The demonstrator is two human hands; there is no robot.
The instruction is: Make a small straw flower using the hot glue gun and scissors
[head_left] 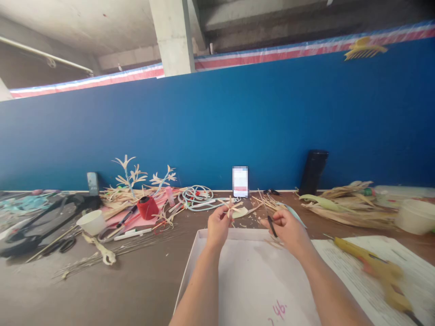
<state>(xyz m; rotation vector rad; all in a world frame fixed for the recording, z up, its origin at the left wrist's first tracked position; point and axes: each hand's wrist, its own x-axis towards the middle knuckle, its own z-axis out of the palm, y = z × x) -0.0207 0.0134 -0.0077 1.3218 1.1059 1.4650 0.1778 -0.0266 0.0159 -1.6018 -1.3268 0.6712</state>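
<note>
My left hand (218,226) is pinched on a small husk flower (234,209) with pale, narrow petals, held above the far edge of a shallow white box lid (244,271). To its right, my right hand (288,230) is closed around a slim tool with a black handle (272,226). A thin point extends up from that handle, too fine to tell whether it is scissors or tweezers. The tool and the flower are apart. Pale scraps lie on the table beyond the hands.
A yellow glue gun (370,267) rests on printed paper (346,280) at right. Dried husks (346,208), a black cylinder (313,172) and a lit phone (240,182) stand along the blue partition (217,127). Left are red thread (147,208), a white cup (91,222) and wires (129,249).
</note>
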